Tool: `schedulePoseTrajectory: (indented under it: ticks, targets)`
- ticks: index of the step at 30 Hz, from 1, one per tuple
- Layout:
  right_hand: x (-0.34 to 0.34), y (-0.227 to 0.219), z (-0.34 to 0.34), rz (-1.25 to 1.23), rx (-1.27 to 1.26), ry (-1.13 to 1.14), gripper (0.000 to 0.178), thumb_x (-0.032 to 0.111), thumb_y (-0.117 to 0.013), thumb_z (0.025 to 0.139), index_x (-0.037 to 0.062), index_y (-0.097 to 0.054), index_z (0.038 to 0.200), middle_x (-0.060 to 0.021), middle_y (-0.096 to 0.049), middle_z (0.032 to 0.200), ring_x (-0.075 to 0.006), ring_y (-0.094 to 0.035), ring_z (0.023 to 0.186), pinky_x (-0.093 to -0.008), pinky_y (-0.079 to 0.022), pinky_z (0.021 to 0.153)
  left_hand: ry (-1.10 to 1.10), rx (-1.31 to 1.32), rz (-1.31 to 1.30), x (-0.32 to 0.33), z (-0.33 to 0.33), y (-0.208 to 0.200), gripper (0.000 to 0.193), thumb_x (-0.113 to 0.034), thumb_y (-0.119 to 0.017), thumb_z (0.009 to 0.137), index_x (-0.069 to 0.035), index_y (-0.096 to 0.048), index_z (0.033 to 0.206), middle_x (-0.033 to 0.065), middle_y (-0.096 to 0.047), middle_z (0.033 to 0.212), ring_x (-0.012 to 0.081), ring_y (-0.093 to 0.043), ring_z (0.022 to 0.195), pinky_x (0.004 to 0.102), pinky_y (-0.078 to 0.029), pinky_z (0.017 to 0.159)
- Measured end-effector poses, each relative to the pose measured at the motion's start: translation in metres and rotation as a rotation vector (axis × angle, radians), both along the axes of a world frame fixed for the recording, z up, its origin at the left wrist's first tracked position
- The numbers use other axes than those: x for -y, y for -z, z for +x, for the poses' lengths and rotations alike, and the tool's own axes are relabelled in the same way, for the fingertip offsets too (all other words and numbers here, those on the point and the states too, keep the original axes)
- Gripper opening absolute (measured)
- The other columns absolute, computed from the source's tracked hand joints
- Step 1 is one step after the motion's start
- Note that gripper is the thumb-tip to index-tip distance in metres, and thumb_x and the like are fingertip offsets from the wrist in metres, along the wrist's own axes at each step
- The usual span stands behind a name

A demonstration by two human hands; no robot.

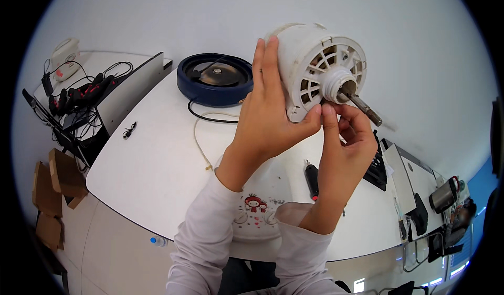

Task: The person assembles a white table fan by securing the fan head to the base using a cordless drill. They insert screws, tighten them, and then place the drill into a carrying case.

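A white plastic fan motor housing (299, 50) is held up above the table, its slotted end facing right. From its threaded collar (338, 83) a metal shaft (365, 111) sticks out. My left hand (268, 116) grips the housing from the side, two fingers up along it and the thumb at its lower rim. Just below the collar, my right hand (349, 148) pinches with thumb and fingertips against the housing's edge; whatever is between them is hidden. Under my forearms sits a white base with red cartoon figures (255, 204). A black power screwdriver (311, 179) lies near my right wrist.
A round navy base with a metal disc (215, 103) stands at the back of the white table (152, 163). A small coiled cable (129, 131) lies to the left. Behind my right hand is a black tool case (376, 169). Cardboard boxes (65, 177) and a bottle (157, 241) are on the floor.
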State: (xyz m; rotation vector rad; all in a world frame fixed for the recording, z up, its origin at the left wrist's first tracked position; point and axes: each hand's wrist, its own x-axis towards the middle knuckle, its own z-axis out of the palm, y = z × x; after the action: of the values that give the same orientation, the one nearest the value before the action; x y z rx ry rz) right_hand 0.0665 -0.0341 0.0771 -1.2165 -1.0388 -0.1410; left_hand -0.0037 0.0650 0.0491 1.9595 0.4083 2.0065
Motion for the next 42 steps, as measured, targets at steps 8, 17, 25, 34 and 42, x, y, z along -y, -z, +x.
schedulePoseTrajectory:
  ticks: [8, 17, 25, 34, 42]
  targets:
    - [0.001, -0.004, 0.010, -0.042, -0.117, -0.123, 0.015, 0.011, -0.074, 0.080, 0.0035, -0.064, 0.089, 0.0036, -0.056, 0.077, -0.0045, -0.048, 0.069, -0.0176, -0.036, 0.050, -0.109, -0.009, 0.040, 0.003, 0.000, -0.003, 0.099, -0.029, -0.073, 0.066, 0.008, -0.020, 0.141, 0.0391, -0.025, 0.138, 0.0454, -0.062, 0.096, 0.0395, -0.055, 0.071]
    - [0.003, -0.009, 0.015, -0.030, -0.110, -0.219, 0.021, 0.008, -0.076, 0.078, 0.0003, -0.062, 0.092, -0.0021, -0.060, 0.079, -0.0075, -0.058, 0.058, -0.0179, -0.042, 0.049, -0.110, 0.020, 0.073, 0.000, 0.001, -0.001, 0.101, -0.028, -0.073, 0.064, 0.008, -0.019, 0.141, 0.0391, -0.024, 0.138, 0.0452, -0.063, 0.090, 0.0401, -0.055, 0.069]
    - [-0.003, 0.002, 0.016, 0.098, -0.063, -0.186, 0.017, 0.003, -0.073, 0.079, 0.0000, -0.062, 0.091, -0.0032, -0.062, 0.080, -0.0087, -0.062, 0.062, -0.0189, -0.048, 0.049, -0.133, 0.030, 0.109, -0.001, 0.003, -0.001, 0.100, -0.028, -0.072, 0.064, 0.009, -0.019, 0.141, 0.0396, -0.024, 0.138, 0.0453, -0.063, 0.088, 0.0403, -0.056, 0.067]
    - [-0.014, 0.011, 0.021, 0.189, 0.025, -0.190, 0.014, -0.001, -0.073, 0.078, -0.0013, -0.063, 0.088, -0.0030, -0.058, 0.084, -0.0073, -0.059, 0.064, -0.0183, -0.048, 0.051, -0.112, 0.041, 0.108, -0.001, 0.004, 0.000, 0.100, -0.028, -0.072, 0.066, 0.010, -0.018, 0.141, 0.0399, -0.023, 0.139, 0.0450, -0.063, 0.089, 0.0399, -0.056, 0.067]
    - [-0.011, 0.004, 0.022, 0.127, -0.041, -0.267, 0.014, -0.001, -0.072, 0.078, -0.0017, -0.061, 0.086, -0.0037, -0.061, 0.081, -0.0068, -0.059, 0.062, -0.0188, -0.048, 0.053, -0.133, 0.009, 0.117, -0.002, 0.003, 0.001, 0.101, -0.026, -0.072, 0.066, 0.010, -0.016, 0.141, 0.0399, -0.022, 0.139, 0.0450, -0.063, 0.090, 0.0398, -0.056, 0.068]
